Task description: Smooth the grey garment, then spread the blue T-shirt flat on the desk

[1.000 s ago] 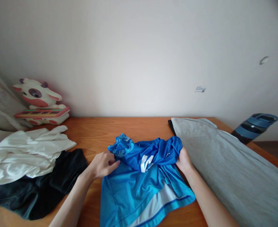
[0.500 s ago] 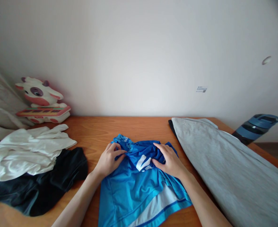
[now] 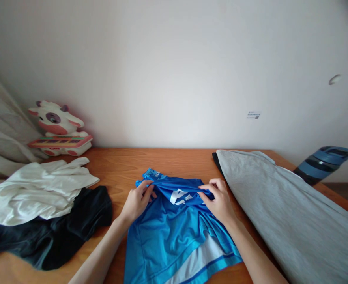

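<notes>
A blue sports shirt (image 3: pixel 168 228) with a white print lies crumpled on the wooden table, its lower hem spread toward me. Part of its pale inner side shows near that hem. My left hand (image 3: pixel 139 199) pinches the fabric at the upper left, close to the patterned part. On the upper right, my right hand (image 3: pixel 218 199) grips a fold between thumb and fingers. Between the two hands the cloth is drawn into a crosswise fold that partly covers the print.
Left of the shirt lie a white garment (image 3: pixel 40 189) and a black garment (image 3: pixel 73 225). Grey clothing (image 3: pixel 280 205) is spread on the right, with a blue bottle (image 3: pixel 322 165) behind it. A cow-shaped toy keyboard (image 3: pixel 60 130) stands by the wall on the wooden table (image 3: pixel 117 159).
Both hands have closed on the shirt's upper part. The right hand has shifted a little outward, and the cloth between them is now pulled into a fold over the print.
</notes>
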Tool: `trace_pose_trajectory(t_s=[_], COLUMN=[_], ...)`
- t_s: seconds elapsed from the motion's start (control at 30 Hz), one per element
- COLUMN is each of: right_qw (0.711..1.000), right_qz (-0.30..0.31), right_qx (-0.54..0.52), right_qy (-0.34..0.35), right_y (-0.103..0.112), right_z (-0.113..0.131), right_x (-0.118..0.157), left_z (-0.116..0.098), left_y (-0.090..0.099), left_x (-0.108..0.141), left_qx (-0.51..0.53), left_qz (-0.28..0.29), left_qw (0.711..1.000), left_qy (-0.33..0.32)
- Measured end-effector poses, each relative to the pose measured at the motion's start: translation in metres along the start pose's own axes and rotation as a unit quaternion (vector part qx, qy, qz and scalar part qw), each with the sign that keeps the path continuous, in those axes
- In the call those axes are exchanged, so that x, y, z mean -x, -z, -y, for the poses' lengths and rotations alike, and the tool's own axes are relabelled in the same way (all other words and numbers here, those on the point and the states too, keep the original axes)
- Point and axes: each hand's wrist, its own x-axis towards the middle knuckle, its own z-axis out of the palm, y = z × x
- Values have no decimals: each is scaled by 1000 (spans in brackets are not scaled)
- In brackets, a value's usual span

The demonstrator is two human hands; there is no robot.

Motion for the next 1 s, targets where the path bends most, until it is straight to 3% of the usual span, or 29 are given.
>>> trace_pose_trajectory(t_s=[0.57,0.87,1.0], right_qw=[998,980,966], right_qz=[59,130,125], right_qx=[-1,-100,-176], right_qy=[0,-113,-141], right_y=[-1,1,-1], right_z=[2,11,13], right_x=[1,5,4], left_z=[2,-1,0], left_y=[0,0,-5], left_x=[-4,-11,-12], left_qx=[51,236,258], left_qz=[6,-23,-32], left_qw=[999,969,965], left_qy=[16,68,32])
